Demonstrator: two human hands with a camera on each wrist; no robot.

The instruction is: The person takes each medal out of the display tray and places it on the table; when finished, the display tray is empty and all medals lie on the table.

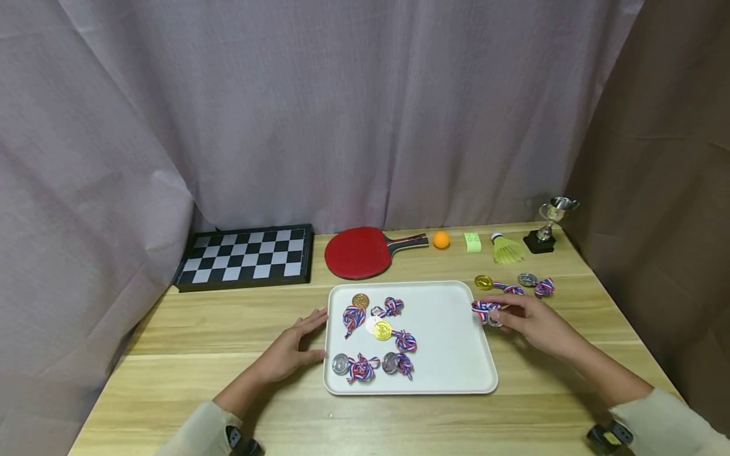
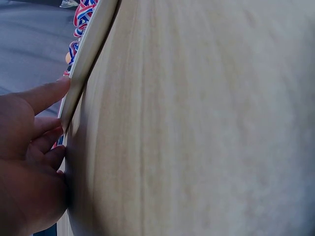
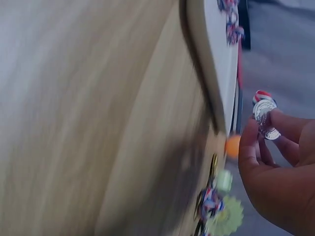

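Note:
A white tray (image 1: 450, 373) lies on the wooden table and holds several medals with red, white and blue ribbons, some gold (image 1: 383, 330) and some silver (image 1: 341, 363). My left hand (image 1: 293, 345) rests flat on the table, its fingers touching the tray's left rim (image 2: 81, 64). My right hand (image 1: 521, 318) pinches a silver medal (image 3: 264, 118) with a bunched ribbon (image 1: 483, 310) just above the tray's right edge. A gold medal (image 1: 483, 282) and a silver medal (image 1: 527, 279) lie on the table beyond that hand.
Along the back of the table stand a chessboard (image 1: 246, 255), a red table tennis bat (image 1: 365, 251), an orange ball (image 1: 441, 239), a green roll (image 1: 472, 241), a yellow shuttlecock (image 1: 506, 249) and a small trophy (image 1: 549, 225). Curtains hang behind and to both sides.

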